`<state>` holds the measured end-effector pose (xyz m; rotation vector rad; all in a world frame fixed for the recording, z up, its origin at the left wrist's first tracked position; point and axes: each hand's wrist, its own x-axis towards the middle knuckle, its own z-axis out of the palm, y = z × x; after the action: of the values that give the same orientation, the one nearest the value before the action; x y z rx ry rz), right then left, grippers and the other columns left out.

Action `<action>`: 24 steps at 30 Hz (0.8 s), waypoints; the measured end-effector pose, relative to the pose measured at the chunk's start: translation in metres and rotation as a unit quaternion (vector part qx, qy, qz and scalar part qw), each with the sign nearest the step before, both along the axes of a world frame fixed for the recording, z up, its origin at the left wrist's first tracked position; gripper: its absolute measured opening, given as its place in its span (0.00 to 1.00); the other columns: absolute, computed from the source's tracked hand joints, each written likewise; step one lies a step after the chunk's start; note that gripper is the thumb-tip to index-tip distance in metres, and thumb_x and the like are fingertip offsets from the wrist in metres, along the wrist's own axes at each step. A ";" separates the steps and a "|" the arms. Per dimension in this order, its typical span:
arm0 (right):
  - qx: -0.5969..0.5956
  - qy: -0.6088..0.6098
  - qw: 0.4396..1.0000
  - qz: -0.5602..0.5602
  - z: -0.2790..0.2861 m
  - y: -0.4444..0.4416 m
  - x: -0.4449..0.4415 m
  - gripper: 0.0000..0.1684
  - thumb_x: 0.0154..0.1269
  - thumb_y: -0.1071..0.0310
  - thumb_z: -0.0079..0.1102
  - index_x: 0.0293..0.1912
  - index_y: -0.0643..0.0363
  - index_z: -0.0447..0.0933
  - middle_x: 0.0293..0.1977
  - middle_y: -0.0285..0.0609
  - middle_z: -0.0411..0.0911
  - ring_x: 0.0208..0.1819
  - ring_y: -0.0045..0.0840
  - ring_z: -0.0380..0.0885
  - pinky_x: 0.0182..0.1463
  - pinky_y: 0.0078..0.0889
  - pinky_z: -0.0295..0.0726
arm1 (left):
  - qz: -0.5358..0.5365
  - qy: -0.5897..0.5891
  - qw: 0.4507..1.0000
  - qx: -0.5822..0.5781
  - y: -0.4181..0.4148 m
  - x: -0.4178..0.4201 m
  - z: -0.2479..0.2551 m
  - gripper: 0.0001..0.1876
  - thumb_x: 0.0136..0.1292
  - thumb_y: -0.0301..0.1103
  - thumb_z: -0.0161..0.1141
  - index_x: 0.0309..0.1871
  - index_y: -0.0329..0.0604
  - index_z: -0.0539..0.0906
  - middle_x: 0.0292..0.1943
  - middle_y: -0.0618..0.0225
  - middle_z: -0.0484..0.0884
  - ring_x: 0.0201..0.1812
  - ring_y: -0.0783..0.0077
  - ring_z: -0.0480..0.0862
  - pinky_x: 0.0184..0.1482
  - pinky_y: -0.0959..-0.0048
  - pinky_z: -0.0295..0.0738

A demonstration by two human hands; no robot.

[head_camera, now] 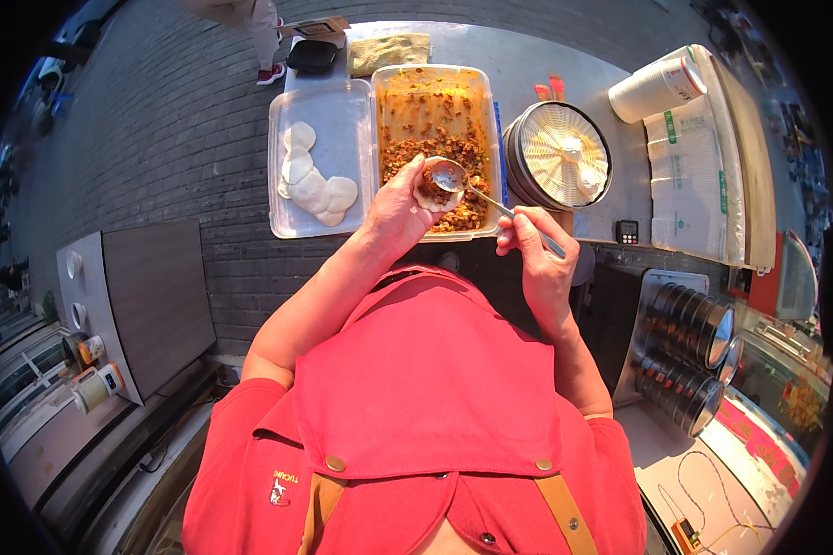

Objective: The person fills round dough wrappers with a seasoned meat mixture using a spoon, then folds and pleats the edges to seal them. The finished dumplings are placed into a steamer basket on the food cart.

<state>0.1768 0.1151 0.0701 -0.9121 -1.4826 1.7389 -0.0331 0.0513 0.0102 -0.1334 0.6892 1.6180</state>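
Cupped in my left hand (404, 208) is a round dough wrapper (439, 204) with brown minced filling on it. My right hand (538, 239) grips a metal spoon (491, 202), whose bowl rests over the filling in the wrapper. Both are above the near part of a plastic tub (489, 125) of reddish-brown minced filling (427, 147). Left of the tub, several flat dough wrappers (310, 186) overlap in a clear plastic tray (347, 107). On the right, a round steamer (527, 163) with a woven liner carries two white filled buns (589, 182).
A folded cloth (389, 54) and a black case (311, 55) sit at the table's far side. A small timer (627, 232) is near the front edge. Paper cups (656, 90) lie on wrapped white packs (691, 173). Stacked steamers (687, 326) stand at right; a person's leg (267, 41) shows beyond.
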 end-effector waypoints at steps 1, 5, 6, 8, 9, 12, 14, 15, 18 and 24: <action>0.000 -0.011 1.000 0.005 0.000 -0.001 0.000 0.10 0.81 0.77 0.56 0.53 0.73 0.81 0.43 0.45 0.85 0.36 0.21 0.84 0.42 0.24 0.86 | -0.004 0.004 1.000 0.002 0.000 -0.002 -0.003 0.22 0.87 0.46 0.44 0.61 0.37 0.81 0.57 0.59 0.85 0.58 0.62 0.83 0.65 0.53 0.79; 0.045 -0.047 0.997 0.035 0.002 -0.001 -0.004 0.09 0.79 0.78 0.57 0.52 0.74 0.81 0.42 0.45 0.84 0.36 0.20 0.84 0.40 0.24 0.86 | -0.011 0.017 1.000 0.008 -0.003 -0.005 -0.018 0.22 0.87 0.47 0.44 0.60 0.39 0.82 0.54 0.62 0.86 0.57 0.64 0.84 0.61 0.54 0.79; 0.082 -0.061 0.993 0.052 0.002 0.000 -0.005 0.09 0.79 0.79 0.57 0.51 0.74 0.81 0.42 0.46 0.84 0.35 0.20 0.84 0.41 0.24 0.86 | -0.010 0.021 1.000 0.007 -0.003 -0.006 -0.017 0.22 0.87 0.46 0.44 0.60 0.39 0.82 0.54 0.62 0.86 0.57 0.65 0.84 0.61 0.54 0.80; 0.148 -0.080 0.983 0.071 0.004 -0.001 -0.007 0.07 0.77 0.81 0.58 0.49 0.74 0.81 0.42 0.46 0.84 0.35 0.20 0.83 0.40 0.23 0.85 | -0.011 0.020 1.000 0.005 -0.004 -0.007 -0.016 0.21 0.88 0.46 0.44 0.60 0.40 0.82 0.54 0.62 0.86 0.57 0.65 0.84 0.61 0.55 0.80; 0.146 -0.064 0.986 0.057 0.008 -0.002 -0.008 0.07 0.77 0.81 0.58 0.49 0.74 0.81 0.42 0.46 0.84 0.35 0.20 0.83 0.40 0.22 0.84 | -0.011 0.016 1.000 0.004 -0.004 -0.009 -0.015 0.21 0.88 0.46 0.43 0.60 0.39 0.82 0.54 0.62 0.86 0.57 0.65 0.84 0.60 0.56 0.80; 0.131 -0.015 0.991 0.021 0.017 -0.006 -0.012 0.07 0.78 0.81 0.57 0.49 0.74 0.81 0.42 0.44 0.84 0.34 0.20 0.83 0.38 0.21 0.83 | -0.015 0.005 1.000 0.016 -0.002 -0.016 -0.022 0.20 0.87 0.45 0.44 0.63 0.39 0.79 0.58 0.60 0.85 0.60 0.64 0.83 0.64 0.55 0.79; 0.103 -0.036 0.993 0.041 0.011 -0.006 -0.018 0.07 0.78 0.81 0.57 0.49 0.74 0.81 0.42 0.45 0.83 0.34 0.20 0.83 0.39 0.21 0.83 | -0.028 0.011 0.999 0.022 -0.003 -0.019 -0.028 0.20 0.87 0.44 0.44 0.65 0.39 0.78 0.60 0.59 0.84 0.61 0.63 0.83 0.66 0.54 0.79; 0.090 -0.046 0.994 0.052 0.006 -0.005 -0.020 0.07 0.78 0.81 0.57 0.49 0.74 0.81 0.42 0.45 0.83 0.34 0.20 0.83 0.39 0.21 0.83 | -0.037 0.022 0.999 0.024 -0.003 -0.020 -0.024 0.20 0.88 0.44 0.44 0.65 0.39 0.78 0.60 0.59 0.84 0.61 0.63 0.83 0.66 0.54 0.79; 0.075 -0.045 0.996 0.034 0.008 0.001 -0.007 0.07 0.79 0.82 0.56 0.50 0.73 0.82 0.43 0.45 0.84 0.35 0.20 0.83 0.40 0.22 0.85 | -0.030 0.038 0.999 0.009 -0.001 -0.024 -0.023 0.20 0.88 0.44 0.43 0.64 0.38 0.79 0.60 0.59 0.84 0.61 0.62 0.83 0.65 0.54 0.80; 0.258 -0.239 0.932 0.089 -0.027 0.017 0.008 0.07 0.71 0.81 0.64 0.47 0.69 0.84 0.41 0.48 0.84 0.36 0.31 0.86 0.40 0.29 0.84 | -0.022 0.022 0.999 0.028 -0.013 -0.032 -0.026 0.17 0.85 0.41 0.52 0.62 0.37 0.81 0.56 0.61 0.85 0.56 0.65 0.85 0.62 0.59 0.83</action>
<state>0.1846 0.1326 0.0434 -0.9682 -2.2624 1.1716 -0.0656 0.0381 -0.0156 -0.0423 0.6756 1.6005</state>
